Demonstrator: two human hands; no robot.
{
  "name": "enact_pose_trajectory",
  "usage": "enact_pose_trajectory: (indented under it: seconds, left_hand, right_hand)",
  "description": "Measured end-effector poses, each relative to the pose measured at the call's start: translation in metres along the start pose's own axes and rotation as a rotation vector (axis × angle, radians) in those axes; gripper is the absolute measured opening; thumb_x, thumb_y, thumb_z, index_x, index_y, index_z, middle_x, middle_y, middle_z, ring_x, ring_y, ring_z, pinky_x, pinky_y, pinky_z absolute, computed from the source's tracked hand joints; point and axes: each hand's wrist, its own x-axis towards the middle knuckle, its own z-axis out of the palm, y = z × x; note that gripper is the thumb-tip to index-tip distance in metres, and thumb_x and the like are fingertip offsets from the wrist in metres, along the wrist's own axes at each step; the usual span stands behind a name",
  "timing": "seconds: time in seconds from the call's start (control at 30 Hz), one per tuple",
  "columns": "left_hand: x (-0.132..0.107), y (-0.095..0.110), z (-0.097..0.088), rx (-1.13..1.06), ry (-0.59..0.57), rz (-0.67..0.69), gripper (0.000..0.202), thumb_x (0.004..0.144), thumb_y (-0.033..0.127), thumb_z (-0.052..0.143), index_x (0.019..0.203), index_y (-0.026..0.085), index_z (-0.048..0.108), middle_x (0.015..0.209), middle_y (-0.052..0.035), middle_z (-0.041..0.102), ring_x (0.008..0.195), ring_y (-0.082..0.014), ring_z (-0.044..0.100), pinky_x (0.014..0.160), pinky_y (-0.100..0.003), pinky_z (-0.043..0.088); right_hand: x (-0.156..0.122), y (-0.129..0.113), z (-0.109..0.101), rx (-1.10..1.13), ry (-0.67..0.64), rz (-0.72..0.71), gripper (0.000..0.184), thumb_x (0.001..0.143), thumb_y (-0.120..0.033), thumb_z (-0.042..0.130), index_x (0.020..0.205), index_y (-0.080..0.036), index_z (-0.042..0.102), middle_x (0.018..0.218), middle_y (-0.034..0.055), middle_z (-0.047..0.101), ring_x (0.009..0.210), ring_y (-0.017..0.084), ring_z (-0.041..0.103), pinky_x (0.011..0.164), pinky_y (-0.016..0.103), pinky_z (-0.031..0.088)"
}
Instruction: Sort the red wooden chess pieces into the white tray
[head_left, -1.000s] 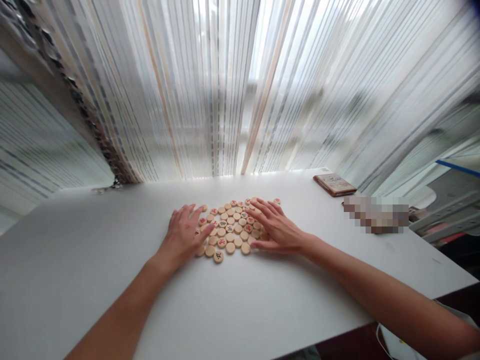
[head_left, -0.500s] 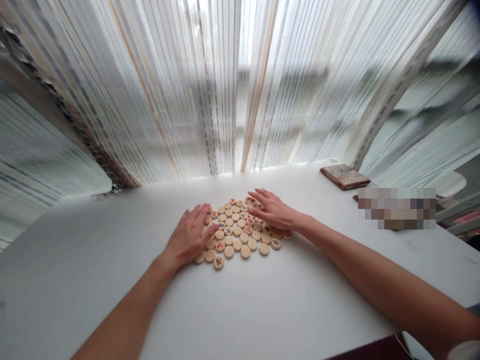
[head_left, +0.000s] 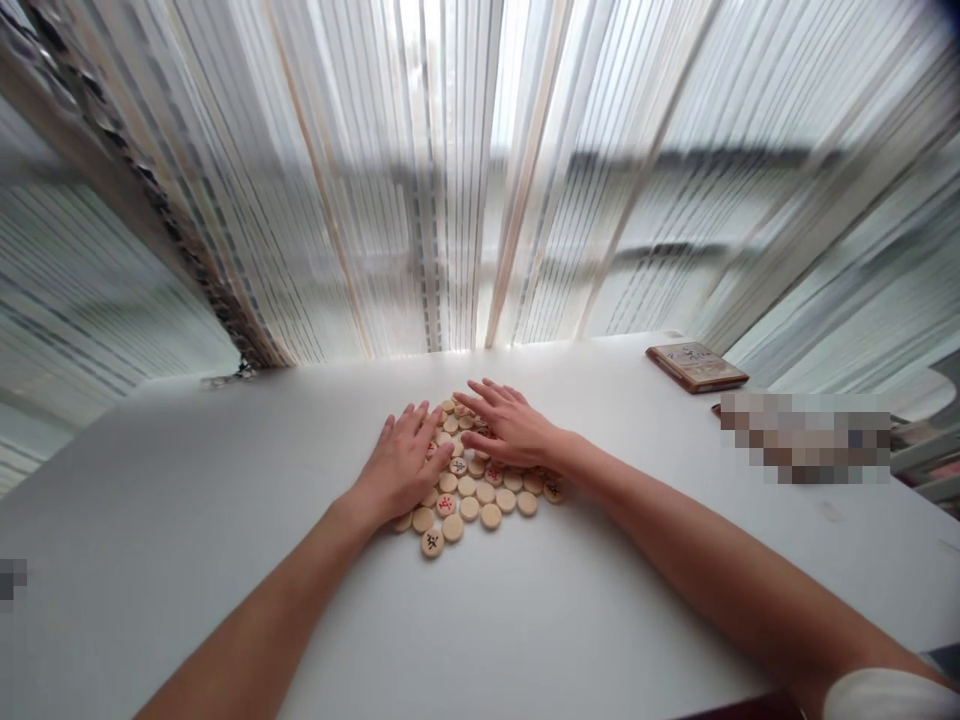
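Note:
Many round wooden Chinese chess pieces [head_left: 485, 493] lie in a flat cluster on the white table [head_left: 570, 610]. Some are blank side up; others show red or black characters. My left hand [head_left: 401, 465] rests over the cluster's left edge, palm down with fingers spread. Across its right and upper part lies my right hand [head_left: 506, 425], also palm down, fingers stretched out and apart. Both hands cover several pieces. Nearest to me is a piece with a black character [head_left: 432, 542], at the cluster's lower left edge.
A flat brown box [head_left: 696, 367] with writing on its lid lies at the back right. In front of it is a blurred-out item [head_left: 806, 437]. A striped sheer curtain [head_left: 420, 200] hangs behind the table's far edge.
My right hand has moved left over the pieces, closer to my left hand. The cluster has become narrower as its right side was pushed inward. The camera view has shifted slightly.

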Motion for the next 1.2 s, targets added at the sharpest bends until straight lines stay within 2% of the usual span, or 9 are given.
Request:
enact_pose_trajectory:
  seconds: [0.17,0.27,0.43,0.63,0.7,0.8,0.93,1.1,1.2]
  left_hand:
    - [0.014,0.0,-0.001,0.043,-0.005,-0.014,0.069,0.11,0.05,0.036,0.169,0.014,0.039,0.177,-0.021,0.036,0.166,-0.0409,0.03,0.132,-0.068,0.021]
    - [0.023,0.002,0.001,0.053,-0.008,0.017,0.067,0.111,0.048,0.036,0.169,0.016,0.038,0.178,-0.019,0.036,0.166,-0.0385,0.03,0.132,-0.066,0.023]
    - [0.025,0.004,0.002,0.049,-0.023,0.05,0.07,0.111,0.053,0.034,0.172,0.018,0.034,0.18,-0.0149,0.032,0.168,-0.037,0.025,0.134,-0.063,0.018]
    - [0.028,-0.006,0.003,0.021,0.001,0.018,0.071,0.11,0.059,0.037,0.167,0.019,0.043,0.175,-0.0164,0.041,0.165,-0.0373,0.034,0.133,-0.064,0.022]
    - [0.028,-0.011,0.0,-0.002,0.05,-0.002,0.068,0.11,0.058,0.038,0.164,0.019,0.048,0.172,-0.0176,0.047,0.162,-0.0367,0.039,0.132,-0.064,0.025]
    - [0.024,-0.021,-0.008,-0.058,0.168,-0.025,0.065,0.111,0.054,0.032,0.16,0.015,0.053,0.165,-0.0176,0.055,0.157,-0.0323,0.047,0.131,-0.057,0.033]
    - [0.017,-0.033,-0.013,-0.119,0.271,-0.079,0.068,0.112,0.052,0.02,0.159,0.015,0.054,0.158,-0.0165,0.062,0.149,-0.031,0.056,0.127,-0.054,0.042]
    - [0.025,-0.027,-0.002,-0.119,0.123,-0.034,0.074,0.108,0.061,0.035,0.163,0.013,0.049,0.171,-0.0187,0.048,0.162,-0.0352,0.041,0.134,-0.056,0.028]
    - [0.031,-0.015,0.002,-0.108,0.04,0.04,0.073,0.108,0.061,0.037,0.163,0.014,0.049,0.174,-0.0168,0.044,0.165,-0.0338,0.034,0.135,-0.056,0.025]
  right_hand:
    - [0.01,-0.007,0.004,0.013,-0.033,-0.114,0.072,0.109,-0.052,0.046,0.171,-0.016,0.037,0.178,0.0194,0.033,0.166,0.04,0.03,0.133,0.064,0.023]
    - [0.007,-0.008,0.005,0.02,-0.021,-0.163,0.069,0.109,-0.048,0.047,0.171,-0.019,0.037,0.176,0.0167,0.038,0.164,0.036,0.034,0.133,0.061,0.025]
    - [0.005,0.001,0.005,0.023,0.007,-0.162,0.071,0.109,-0.057,0.045,0.17,-0.022,0.04,0.177,0.016,0.037,0.164,0.039,0.034,0.132,0.061,0.027]
    - [0.001,0.016,-0.001,0.043,0.003,-0.144,0.073,0.107,-0.058,0.051,0.165,-0.015,0.049,0.174,0.018,0.042,0.162,0.034,0.04,0.134,0.047,0.031]
    - [-0.006,0.024,-0.004,0.039,0.01,-0.099,0.073,0.106,-0.06,0.053,0.164,-0.016,0.05,0.174,0.0176,0.042,0.163,0.037,0.037,0.135,0.05,0.029]
    - [-0.022,0.04,-0.008,0.03,0.029,0.009,0.079,0.106,-0.065,0.05,0.168,-0.018,0.044,0.177,0.0194,0.034,0.166,0.044,0.026,0.133,0.065,0.023]
    - [-0.036,0.056,-0.012,0.053,0.038,0.108,0.083,0.108,-0.073,0.038,0.172,-0.021,0.035,0.179,0.022,0.027,0.166,0.045,0.025,0.131,0.068,0.024]
    - [-0.021,0.043,-0.008,0.089,0.031,0.068,0.087,0.107,-0.077,0.033,0.173,-0.02,0.032,0.18,0.0178,0.028,0.168,0.035,0.026,0.134,0.056,0.028]
    - [-0.004,0.029,-0.001,0.099,0.004,0.012,0.09,0.106,-0.079,0.035,0.172,-0.018,0.036,0.18,0.0173,0.027,0.169,0.035,0.022,0.136,0.055,0.025]
